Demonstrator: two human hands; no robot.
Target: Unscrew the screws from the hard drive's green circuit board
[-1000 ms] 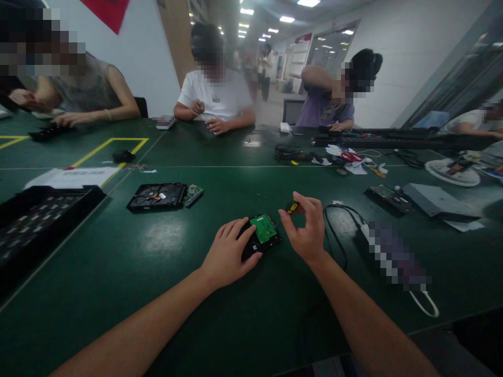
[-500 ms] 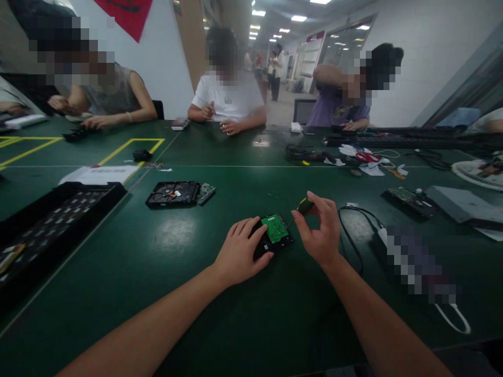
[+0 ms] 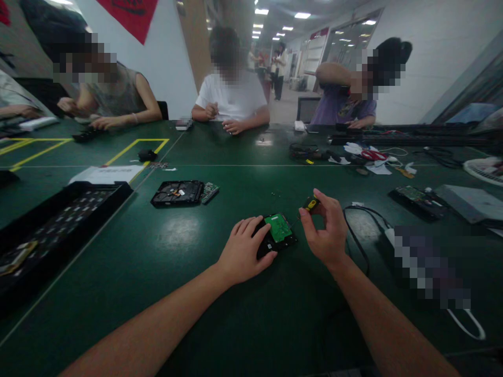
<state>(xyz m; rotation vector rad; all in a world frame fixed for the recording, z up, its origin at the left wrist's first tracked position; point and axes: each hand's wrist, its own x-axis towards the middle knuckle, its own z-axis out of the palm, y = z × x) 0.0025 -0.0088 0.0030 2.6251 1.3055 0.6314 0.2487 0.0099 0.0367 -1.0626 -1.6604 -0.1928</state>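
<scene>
A black hard drive (image 3: 288, 243) with a green circuit board (image 3: 280, 229) facing up lies flat on the table. My left hand (image 3: 244, 247) is laid across its left side, the index finger on the board and the thumb along the near edge, holding it down. In my right hand (image 3: 327, 226) a small black-and-yellow screwdriver (image 3: 312, 203) is pinched between thumb and fingers. Its thin shaft slants down to the left, and the tip is near the drive's right edge; whether it touches, I cannot tell. Several tiny screws (image 3: 275, 194) lie beyond the drive.
On the left stand a long black tray (image 3: 118, 189), an opened drive (image 3: 176, 193) and a loose circuit board (image 3: 210, 192). A power strip (image 3: 424, 267) with a black cable (image 3: 359, 246) lies right of my hand, beyond it another drive (image 3: 416, 201) and a grey box (image 3: 471, 201). People sit opposite.
My right hand has drawn slightly back from the drive, and the screwdriver has turned to show more yellow on its handle. The left hand stays on the drive; the whole view shifted a little.
</scene>
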